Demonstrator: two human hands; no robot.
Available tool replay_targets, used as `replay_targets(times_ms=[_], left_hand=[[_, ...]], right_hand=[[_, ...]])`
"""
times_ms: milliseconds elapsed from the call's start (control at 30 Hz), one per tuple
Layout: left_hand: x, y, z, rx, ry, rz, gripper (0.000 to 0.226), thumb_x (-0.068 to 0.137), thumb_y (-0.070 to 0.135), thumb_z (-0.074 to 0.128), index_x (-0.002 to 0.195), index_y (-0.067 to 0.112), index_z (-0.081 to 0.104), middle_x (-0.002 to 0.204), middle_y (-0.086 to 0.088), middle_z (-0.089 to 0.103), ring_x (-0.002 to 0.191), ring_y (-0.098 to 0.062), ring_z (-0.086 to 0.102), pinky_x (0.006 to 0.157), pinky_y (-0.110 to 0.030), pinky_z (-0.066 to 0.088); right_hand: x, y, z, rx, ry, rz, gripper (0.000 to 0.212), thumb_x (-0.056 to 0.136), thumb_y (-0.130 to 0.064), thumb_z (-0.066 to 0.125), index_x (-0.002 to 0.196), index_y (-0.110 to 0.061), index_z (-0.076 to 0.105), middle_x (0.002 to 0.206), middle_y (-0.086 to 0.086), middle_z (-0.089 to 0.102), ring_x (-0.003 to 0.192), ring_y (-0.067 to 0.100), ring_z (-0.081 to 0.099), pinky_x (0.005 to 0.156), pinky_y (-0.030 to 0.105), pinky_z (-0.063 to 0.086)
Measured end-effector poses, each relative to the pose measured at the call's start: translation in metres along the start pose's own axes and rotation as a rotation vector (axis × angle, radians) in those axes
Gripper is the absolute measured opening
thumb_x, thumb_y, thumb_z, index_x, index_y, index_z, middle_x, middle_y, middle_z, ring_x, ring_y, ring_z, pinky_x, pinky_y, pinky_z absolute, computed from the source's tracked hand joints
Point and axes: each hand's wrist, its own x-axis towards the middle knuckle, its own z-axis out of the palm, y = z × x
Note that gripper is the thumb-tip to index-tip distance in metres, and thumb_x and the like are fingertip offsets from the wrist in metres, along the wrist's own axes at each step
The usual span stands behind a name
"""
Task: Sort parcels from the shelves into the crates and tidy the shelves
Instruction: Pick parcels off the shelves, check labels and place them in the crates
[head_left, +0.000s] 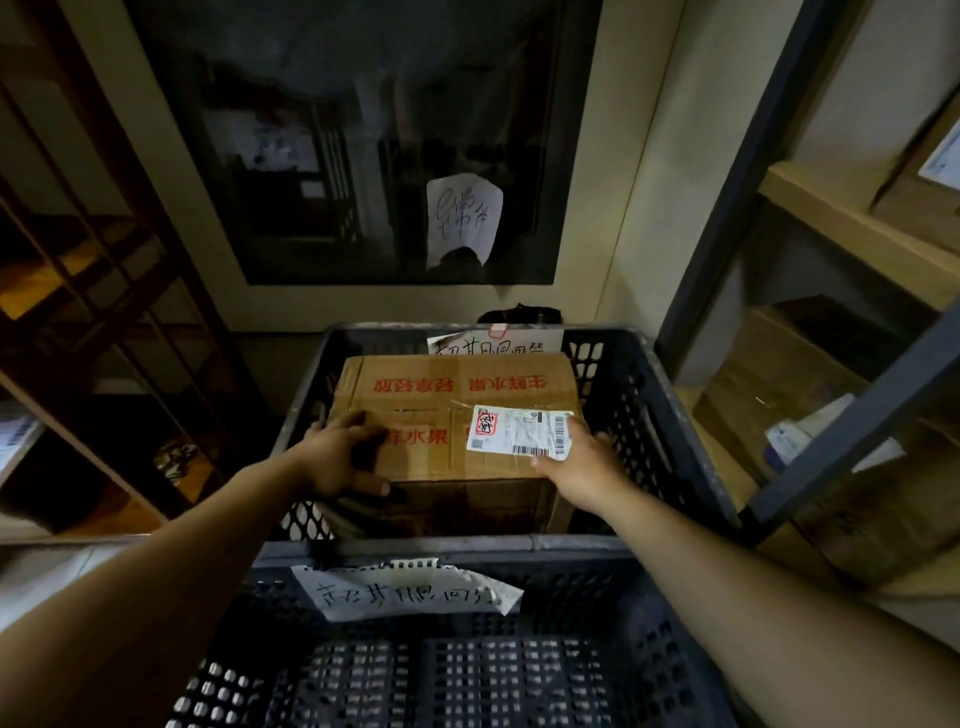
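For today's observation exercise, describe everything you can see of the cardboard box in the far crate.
The cardboard box is brown, taped across its flaps, printed with red characters, with a white barcoded label near its front right corner. It lies level within the far dark plastic crate. The left hand grips its front left corner, the right hand its front right.

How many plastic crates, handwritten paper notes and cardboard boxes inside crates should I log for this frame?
Dark perforated plastic crates: 2
White handwritten paper notes: 3
Brown cardboard box with red print, inside a crate: 1
Total: 6
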Motion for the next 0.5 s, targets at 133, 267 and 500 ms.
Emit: replay_targets(times_ms=[133,267,500], left_hand=[[0.001,-0.004,-0.004,0.268,0.003,0.039,0.087,0.081,0.062,0.056,0.148,0.044,0.004,0.16,-0.001,-0.007,0.143,-0.035,-0.017,0.115,-0.05,-0.007],[0.008,-0.007,-0.012,0.275,0.07,0.025,0.072,0.088,0.061,0.045,0.148,0.044,0.008,0.16,0.003,0.003,0.146,-0.029,-0.009,0.116,-0.05,-0.001],[0.009,-0.006,-0.007,0.262,0.059,-0.055,0.068,0.091,0.059,0.039,0.147,0.047,0.002,0.16,0.002,-0.001,0.145,-0.037,-0.004,0.114,-0.055,-0.004]], right_hand=[[-0.001,-0.004,-0.001,0.006,-0.011,-0.001,0.063,0.087,-0.036,0.065,0.142,-0.028,0.035,0.134,0.009,0.037,0.117,0.025,0.047,0.094,0.027,0.038],[0.0,-0.019,0.009,0.001,-0.017,-0.015,0.066,0.092,-0.035,0.057,0.149,-0.023,0.025,0.136,0.012,0.033,0.12,0.027,0.045,0.099,0.027,0.037],[0.01,-0.028,0.015,0.022,-0.061,0.039,0.069,0.096,-0.034,0.052,0.152,-0.025,0.014,0.146,0.014,0.023,0.13,0.031,0.038,0.108,0.032,0.031]])
